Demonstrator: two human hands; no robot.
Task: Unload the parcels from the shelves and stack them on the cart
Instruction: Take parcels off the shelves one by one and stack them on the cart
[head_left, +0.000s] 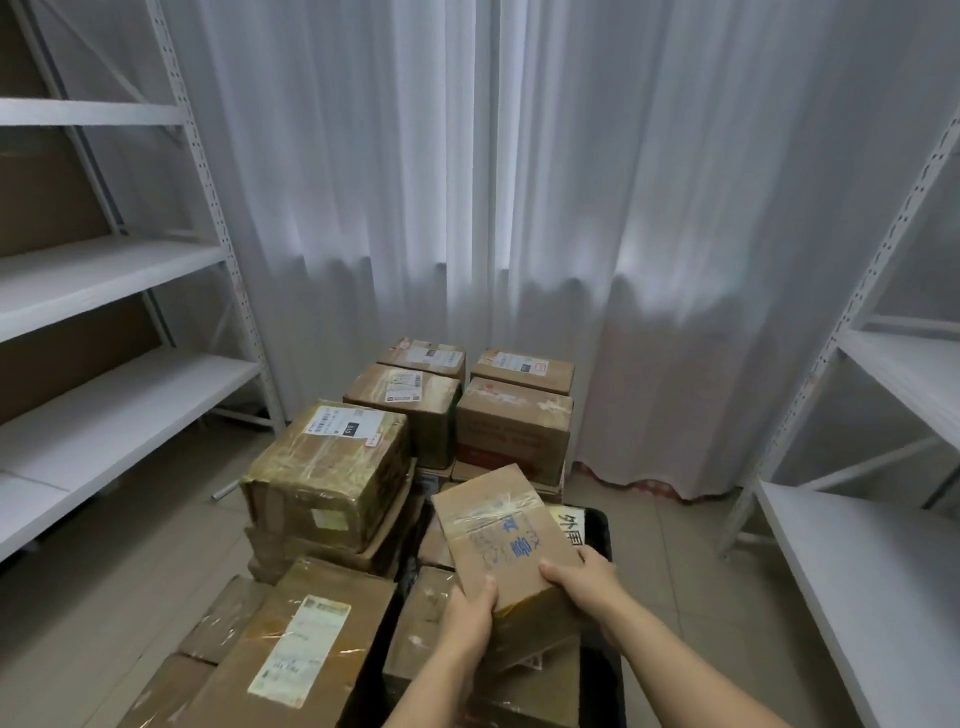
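— So where does the parcel sit at this moment?

— Low and right of centre in the frame: a small brown box (506, 540) with clear tape and blue writing on its top face, tilted so its far end rises. Both hands hold its near end. The left hand (470, 613) grips the near left corner, thumb on top and fingers curled under. The right hand (582, 577) clasps the near right edge, thumb lying across the top, fingers wrapped down the side.

— And below it?

— More cardboard parcels, stacked on a dark cart (602, 535) whose black edge shows just right of the held box. A large taped box (327, 467) stands left of centre, a flat labelled box (306, 649) lies at lower left, and four cartons (467, 395) sit farther back in two rows.

— What surrounds the pile?

— White metal shelves: one rack (104, 291) along the left edge, another (883, 545) along the right. A pale curtain (493, 182) fills the upper middle, hanging down to a tiled floor (130, 545).
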